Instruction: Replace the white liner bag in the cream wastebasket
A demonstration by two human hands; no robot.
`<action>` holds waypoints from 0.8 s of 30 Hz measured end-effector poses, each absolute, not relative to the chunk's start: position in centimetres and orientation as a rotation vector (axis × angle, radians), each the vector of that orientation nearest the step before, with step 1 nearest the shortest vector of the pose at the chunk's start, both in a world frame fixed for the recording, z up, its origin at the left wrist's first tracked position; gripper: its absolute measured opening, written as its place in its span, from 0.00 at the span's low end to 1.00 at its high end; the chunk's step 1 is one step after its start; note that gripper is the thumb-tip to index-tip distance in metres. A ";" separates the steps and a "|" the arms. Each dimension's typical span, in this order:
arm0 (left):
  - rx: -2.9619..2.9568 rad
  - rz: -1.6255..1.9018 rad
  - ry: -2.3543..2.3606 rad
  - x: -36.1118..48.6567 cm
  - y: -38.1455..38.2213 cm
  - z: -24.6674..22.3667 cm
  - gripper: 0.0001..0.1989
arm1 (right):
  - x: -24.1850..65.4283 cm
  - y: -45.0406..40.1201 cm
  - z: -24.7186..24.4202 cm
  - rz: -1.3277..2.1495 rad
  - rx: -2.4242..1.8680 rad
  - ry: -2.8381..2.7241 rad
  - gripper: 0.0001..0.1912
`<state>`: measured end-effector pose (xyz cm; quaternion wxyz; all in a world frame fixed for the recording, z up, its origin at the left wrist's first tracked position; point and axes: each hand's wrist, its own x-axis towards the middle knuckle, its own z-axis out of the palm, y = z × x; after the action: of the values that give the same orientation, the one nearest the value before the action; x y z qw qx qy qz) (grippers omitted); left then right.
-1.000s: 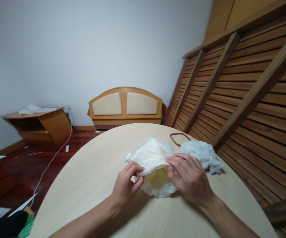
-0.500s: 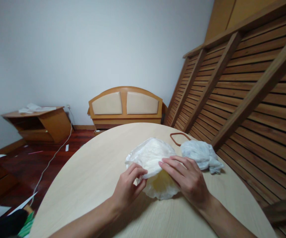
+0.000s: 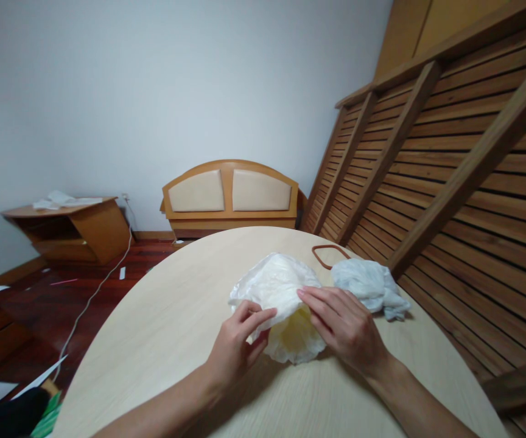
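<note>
A crumpled white plastic bag [image 3: 274,277], thin and with a yellowish inside at its near end, lies at the middle of the round table [image 3: 176,310]. My left hand [image 3: 240,340] pinches the bag's near left edge between thumb and fingers. On the other side, my right hand [image 3: 347,322] has its fingers close together on the bag's right edge, the thumb hidden beneath. A bunched pale bag [image 3: 370,285] rests just beyond my right hand, touching or close to a brown loop handle [image 3: 321,261].
A slatted wooden frame [image 3: 427,182] leans along the right side of the table. Behind the table stands a headboard [image 3: 229,213]. At the left, a low wooden cabinet [image 3: 103,234] bears white papers, and a white cable [image 3: 92,298] runs over the floor.
My right fingers have drawn closer together and shifted slightly on the bag's edge. My left index finger reaches a little farther right over the bag. The yellowish opening looks slightly narrower.
</note>
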<state>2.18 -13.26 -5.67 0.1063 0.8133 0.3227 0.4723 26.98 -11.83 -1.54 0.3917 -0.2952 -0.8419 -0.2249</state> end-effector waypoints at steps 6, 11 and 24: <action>2.409 1.319 0.994 2.1 -13.3 -6.0 0.24 | 27.1 -11.4 -2.2 -0.497 -0.748 -2.120 0.23; 2.465 1.252 1.157 2.1 -13.5 -5.9 0.27 | 27.2 -11.2 -2.6 -0.533 -0.766 -2.099 0.24; 2.509 1.388 1.088 2.2 -13.0 -5.9 0.27 | 25.2 -12.6 -2.3 -0.467 -0.608 -2.160 0.27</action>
<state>2.16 -13.03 -5.85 0.0377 0.8176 0.3544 0.4522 25.20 -12.61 -2.31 0.4122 -0.2416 -0.8586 -0.1857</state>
